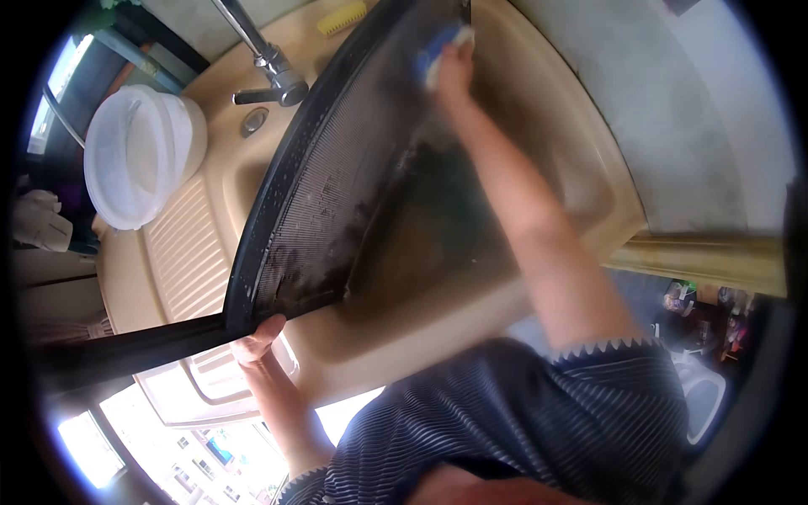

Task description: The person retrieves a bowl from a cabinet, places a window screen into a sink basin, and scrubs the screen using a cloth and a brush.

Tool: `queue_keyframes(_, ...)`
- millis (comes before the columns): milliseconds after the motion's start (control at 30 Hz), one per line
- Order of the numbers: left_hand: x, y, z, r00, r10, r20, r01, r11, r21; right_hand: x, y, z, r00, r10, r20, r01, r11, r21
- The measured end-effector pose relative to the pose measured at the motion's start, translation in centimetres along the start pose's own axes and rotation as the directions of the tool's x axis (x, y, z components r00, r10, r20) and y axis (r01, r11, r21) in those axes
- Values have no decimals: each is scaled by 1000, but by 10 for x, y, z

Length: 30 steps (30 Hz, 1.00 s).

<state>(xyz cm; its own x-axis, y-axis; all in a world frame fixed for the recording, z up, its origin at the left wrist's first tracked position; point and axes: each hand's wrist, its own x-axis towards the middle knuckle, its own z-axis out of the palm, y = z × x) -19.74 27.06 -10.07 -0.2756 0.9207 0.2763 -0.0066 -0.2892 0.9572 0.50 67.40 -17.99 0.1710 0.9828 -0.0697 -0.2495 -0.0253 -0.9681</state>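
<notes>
we hold a dark-framed mesh panel tilted over the beige sink, its curved-looking long edge crossing the basin in front of the tap. our left hand is closed around the panel's near corner, thumb up on the frame, the other fingers mostly hidden from us. our right hand reaches to the far end, fingers bent around a blue-and-white pad that lies against the mesh; that spot is blurred, so we cannot tell how tightly we squeeze it. the mesh looks wet in patches, and whitish drops dot the frame. a dark bar runs leftward from beside our left hand; we cannot tell whether it belongs to the panel. a yellow brush-like block rests behind the tap, and pale plastic tubs stand at the left, beside the ribbed drainboard.
</notes>
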Motion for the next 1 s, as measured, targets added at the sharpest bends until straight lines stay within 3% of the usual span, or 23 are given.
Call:
queue_keyframes(67, -2, -8, -8, 999, 33, 0, -33, 999, 14, -68, -8, 2, 933, 354, -68, -357, 933, -47)
queue_keyframes(100, -1, -5, -6, 1000, 17, 8, -17, 999, -34, -89, -3, -2, 913, 404, 46, -400, 913, -79)
queue_keyframes(167, 4, -1, 1, 999, -18, 39, 24, 990, -138, -136, -15, -8, 890, 439, 125, -417, 893, -168)
queue_keyframes(233, 6, -2, 0, 996, 68, 54, -62, 994, -94, -183, -24, -23, 812, 498, 303, -446, 866, -228)
queue_keyframes(300, 8, -4, 2, 991, 118, 64, -114, 991, -66, -152, 102, -22, 966, 73, 247, -11, 970, -243)
queue_keyframes(367, 8, 0, 3, 991, 111, 76, -108, 993, -41, -93, 66, -23, 958, 245, 149, -255, 965, 58)
queue_keyframes(433, 2, -7, -4, 986, 156, 64, -156, 988, -11, 1, 50, -43, 895, 409, 179, -441, 870, 219)
queue_keyframes(467, 2, -8, -5, 987, 153, 54, -154, 988, 4, 35, 43, -53, 842, 512, 167, -531, 842, 98)
queue_keyframes(500, 1, -7, -4, 988, 150, 42, -151, 988, 19, 45, 31, -52, 870, 490, 50, -489, 872, -39)
queue_keyframes(600, -4, -10, -6, 985, 173, 20, -173, 984, 47, 46, 56, -51, 931, 366, -16, -366, 926, -90)
queue_keyframes(667, 2, -4, 0, 984, 175, 38, -176, 984, 9, 5, 53, -43, 923, 381, 59, -382, 924, 20)
queue_keyframes(733, 5, -1, 1, 978, 200, 65, -202, 979, 20, -43, 84, -37, 942, 333, -23, -331, 921, -206)
queue_keyframes(767, 7, -1, 0, 970, 226, 93, -231, 972, 52, -76, 86, -43, 855, 488, 176, -464, 871, -164)
queue_keyframes(800, 7, -2, 0, 971, 230, 69, -234, 971, 55, -111, 119, -45, 870, 449, 203, -425, 893, -152)
queue_keyframes(833, 5, -4, 1, 971, 232, 50, -234, 971, 56, -159, 80, -31, 858, 493, 145, -471, 867, -162)
queue_keyframes(867, 4, -5, 1, 972, 232, 34, -234, 971, 56, -185, 51, -26, 784, 611, 109, -560, 772, -300)
queue_keyframes(900, 4, -7, 1, 972, 232, 28, -233, 970, 66, -200, 70, -31, 856, 496, 142, -402, 814, -420)
queue_keyframes(967, 2, -7, 1, 973, 229, 12, -229, 969, 93, -200, 57, -32, 880, 454, 140, -355, 825, -440)
queue_keyframes(1000, 4, -2, 4, 984, 174, 26, -174, 985, -3, -187, 45, -32, 818, 558, 141, -486, 801, -349)
